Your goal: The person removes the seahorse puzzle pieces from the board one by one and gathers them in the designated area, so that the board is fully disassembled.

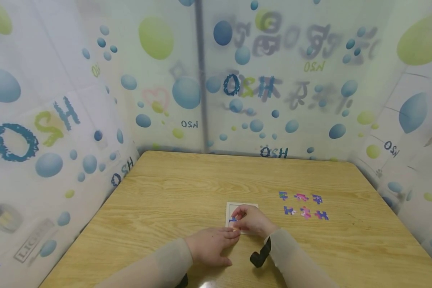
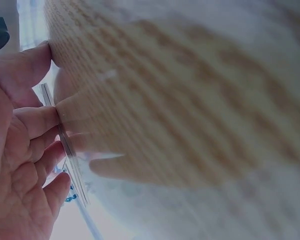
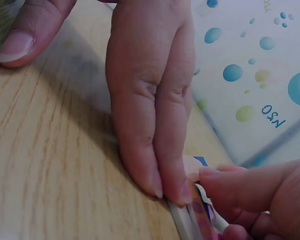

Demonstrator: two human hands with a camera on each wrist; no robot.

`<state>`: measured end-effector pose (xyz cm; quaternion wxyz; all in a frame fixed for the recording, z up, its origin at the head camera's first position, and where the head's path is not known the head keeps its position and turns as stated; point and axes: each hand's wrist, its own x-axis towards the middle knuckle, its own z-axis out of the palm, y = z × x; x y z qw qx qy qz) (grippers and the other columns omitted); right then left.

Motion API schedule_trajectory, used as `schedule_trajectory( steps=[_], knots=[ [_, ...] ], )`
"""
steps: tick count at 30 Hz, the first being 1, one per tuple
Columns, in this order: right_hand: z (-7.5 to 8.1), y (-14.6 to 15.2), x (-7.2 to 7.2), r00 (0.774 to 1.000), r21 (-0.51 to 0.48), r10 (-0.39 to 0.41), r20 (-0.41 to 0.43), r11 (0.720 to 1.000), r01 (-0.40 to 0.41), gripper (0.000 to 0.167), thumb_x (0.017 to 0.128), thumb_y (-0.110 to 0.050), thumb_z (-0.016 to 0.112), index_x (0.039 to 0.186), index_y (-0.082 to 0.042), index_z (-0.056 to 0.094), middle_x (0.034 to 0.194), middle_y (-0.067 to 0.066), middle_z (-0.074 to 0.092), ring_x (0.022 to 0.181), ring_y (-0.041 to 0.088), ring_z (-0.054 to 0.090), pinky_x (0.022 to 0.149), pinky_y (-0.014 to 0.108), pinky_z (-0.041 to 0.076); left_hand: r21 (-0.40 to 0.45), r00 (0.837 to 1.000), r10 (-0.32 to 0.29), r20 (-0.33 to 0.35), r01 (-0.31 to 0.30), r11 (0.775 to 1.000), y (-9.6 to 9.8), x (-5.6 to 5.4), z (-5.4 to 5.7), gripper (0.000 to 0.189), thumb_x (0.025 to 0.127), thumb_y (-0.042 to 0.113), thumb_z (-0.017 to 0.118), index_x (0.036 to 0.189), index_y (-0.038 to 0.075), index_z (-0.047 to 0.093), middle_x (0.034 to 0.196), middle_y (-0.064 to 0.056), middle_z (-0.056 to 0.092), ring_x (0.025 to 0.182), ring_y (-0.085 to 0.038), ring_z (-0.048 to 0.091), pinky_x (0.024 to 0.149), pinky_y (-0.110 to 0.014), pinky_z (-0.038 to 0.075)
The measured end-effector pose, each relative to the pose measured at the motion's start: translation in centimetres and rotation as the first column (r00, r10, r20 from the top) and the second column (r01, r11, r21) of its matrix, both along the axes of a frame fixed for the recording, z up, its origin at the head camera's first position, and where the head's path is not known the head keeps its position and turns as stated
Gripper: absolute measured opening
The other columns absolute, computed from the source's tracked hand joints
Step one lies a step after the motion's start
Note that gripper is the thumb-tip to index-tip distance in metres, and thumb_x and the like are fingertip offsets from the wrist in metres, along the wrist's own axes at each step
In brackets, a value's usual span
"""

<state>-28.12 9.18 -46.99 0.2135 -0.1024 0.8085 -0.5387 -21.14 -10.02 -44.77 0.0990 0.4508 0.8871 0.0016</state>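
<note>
A small pale puzzle frame (image 1: pixel 252 205) lies on the wooden table, with a blue jigsaw puzzle piece (image 1: pixel 232 220) showing at its left side. My left hand (image 1: pixel 212 246) rests palm down, its fairly straight fingertips on the near-left edge of the frame. In the right wrist view, the left fingers (image 3: pixel 150 120) press beside that edge. Reaching over the frame, my right hand (image 1: pixel 255 221) has bent fingers and thumb about the puzzle piece, touching it. That hand shows at the lower right of the right wrist view, partly hiding an orange-pink patterned strip (image 3: pixel 202 220).
Several loose purple and pink puzzle pieces (image 1: pixel 305 212) lie in two rows on the table (image 1: pixel 165 184), right of the frame. Patterned curtains (image 1: pixel 237 112) surround the far and side edges. A black strap mount (image 1: pixel 261 256) is on the right wrist.
</note>
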Motion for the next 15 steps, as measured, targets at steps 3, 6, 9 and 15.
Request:
schedule_trajectory(
  steps=[3, 6, 9, 15],
  knots=[
    [0.11, 0.21, -0.11, 1.000, -0.034, 0.019, 0.022, 0.999, -0.018, 0.022, 0.081, -0.001, 0.074, 0.100, -0.003, 0.064, 0.085, 0.007, 0.055, 0.074, 0.020, 0.052, 0.061, 0.026, 0.047, 0.000, 1.000, 0.001, 0.002, -0.001, 1.000, 0.01, 0.01, 0.03, 0.068, 0.094, 0.050, 0.053, 0.147, 0.010, 0.040, 0.154, -0.002, 0.032, 0.141, -0.014, 0.028, 0.113, -0.027, 0.026],
    [0.02, 0.44, -0.35, 0.999, -0.064, 0.034, 0.038, 0.997, -0.031, 0.021, 0.081, -0.001, 0.073, 0.100, -0.002, 0.064, 0.083, 0.007, 0.055, 0.069, 0.018, 0.051, 0.059, 0.025, 0.045, 0.000, 1.000, -0.001, -0.010, 0.001, 1.000, 0.03, 0.06, 0.06, 0.068, 0.094, 0.050, 0.054, 0.146, 0.010, 0.041, 0.154, -0.002, 0.032, 0.141, -0.014, 0.029, 0.113, -0.026, 0.026],
    [-0.06, 0.60, -0.51, 0.998, -0.079, 0.044, 0.042, 0.996, -0.040, 0.021, 0.081, -0.001, 0.074, 0.099, -0.001, 0.064, 0.082, 0.006, 0.056, 0.065, 0.017, 0.050, 0.058, 0.024, 0.043, -0.003, 1.000, 0.002, -0.009, -0.002, 1.000, 0.05, 0.06, 0.04, 0.068, 0.094, 0.050, 0.054, 0.146, 0.010, 0.041, 0.154, -0.002, 0.033, 0.141, -0.013, 0.028, 0.113, -0.027, 0.027],
    [0.10, 0.65, -0.46, 0.998, -0.072, 0.048, 0.047, 0.996, -0.045, 0.021, 0.080, 0.001, 0.074, 0.099, -0.002, 0.065, 0.082, 0.005, 0.056, 0.066, 0.017, 0.051, 0.058, 0.024, 0.043, -0.010, 1.000, 0.017, 0.013, -0.017, 1.000, 0.08, -0.01, -0.03, 0.067, 0.094, 0.049, 0.054, 0.147, 0.010, 0.041, 0.154, -0.001, 0.032, 0.141, -0.013, 0.027, 0.113, -0.028, 0.027]
  ],
)
